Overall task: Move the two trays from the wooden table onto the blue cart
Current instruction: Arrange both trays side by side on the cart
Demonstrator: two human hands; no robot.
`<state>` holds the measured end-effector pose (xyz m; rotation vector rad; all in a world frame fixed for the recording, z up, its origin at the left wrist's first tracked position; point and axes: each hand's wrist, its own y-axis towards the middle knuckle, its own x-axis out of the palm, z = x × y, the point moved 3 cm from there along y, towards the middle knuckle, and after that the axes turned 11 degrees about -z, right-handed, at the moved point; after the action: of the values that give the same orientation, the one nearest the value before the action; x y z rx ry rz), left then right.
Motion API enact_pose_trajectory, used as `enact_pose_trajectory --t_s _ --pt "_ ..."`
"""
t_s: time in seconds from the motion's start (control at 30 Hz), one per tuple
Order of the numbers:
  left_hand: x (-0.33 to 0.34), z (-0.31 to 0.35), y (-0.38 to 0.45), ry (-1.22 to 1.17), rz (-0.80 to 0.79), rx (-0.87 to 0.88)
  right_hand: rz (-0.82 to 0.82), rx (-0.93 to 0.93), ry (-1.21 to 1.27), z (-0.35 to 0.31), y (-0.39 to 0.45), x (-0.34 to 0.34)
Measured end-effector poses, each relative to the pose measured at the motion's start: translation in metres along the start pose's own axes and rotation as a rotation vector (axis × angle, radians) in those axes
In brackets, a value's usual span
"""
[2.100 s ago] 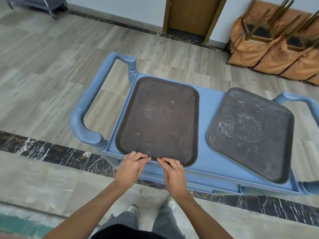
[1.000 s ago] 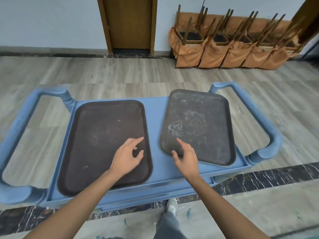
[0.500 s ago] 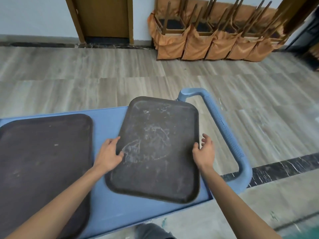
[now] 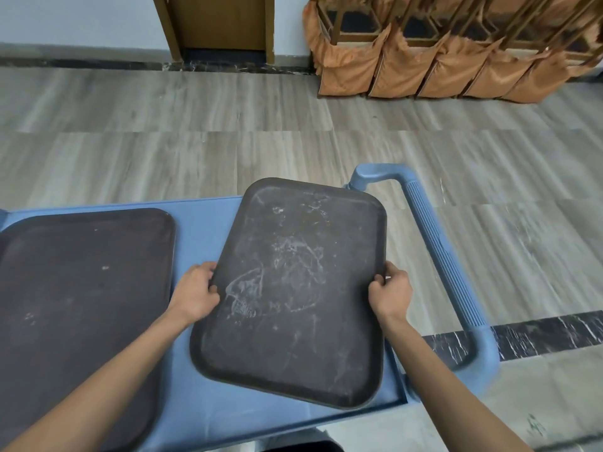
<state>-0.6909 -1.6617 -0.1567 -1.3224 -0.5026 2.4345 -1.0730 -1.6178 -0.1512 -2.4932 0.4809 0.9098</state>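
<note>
Two dark brown trays are on the blue cart. The left tray lies flat on the cart's top, partly cut off by the frame's left edge. The right tray is scratched with whitish marks and sits skewed, its far corner over the cart's rim near the handle. My left hand grips its left long edge. My right hand grips its right long edge, fingers curled over the rim. Whether the tray rests on the cart or is slightly raised is unclear.
The cart's ribbed blue handle curves round on the right, close to my right hand. Beyond lies grey wood-look floor, a brown door, and several upturned chairs in orange covers against the wall. A black marble strip crosses the floor at right.
Both hands left the left tray and went to the right tray. They have now closed on its two long edges, where half a second ago they were only touching it. The view has swung right.
</note>
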Motion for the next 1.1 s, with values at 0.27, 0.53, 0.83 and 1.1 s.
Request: enact_pose_trajectory --t_s 0.27,0.53,0.83,1.1 --pt "-0.007 -0.017 -0.044 -0.007 0.067 -0.095 -0.059 -0.059 -0.063 -0.019 0.005 0.015" --pt "0.008 -0.038 -0.073 -0.022 0.086 -0.189 -0.148 -0.136 -0.213 -0.035 0.013 0.040" --pt "0.012 -0.038 -0.078 0.065 0.036 -0.179 -0.209 -0.142 -0.360 -0.029 0.013 0.043" --pt "0.052 0.008 -0.137 0.277 0.043 0.269 -0.204 -0.590 -0.465 -0.021 -0.085 0.046"
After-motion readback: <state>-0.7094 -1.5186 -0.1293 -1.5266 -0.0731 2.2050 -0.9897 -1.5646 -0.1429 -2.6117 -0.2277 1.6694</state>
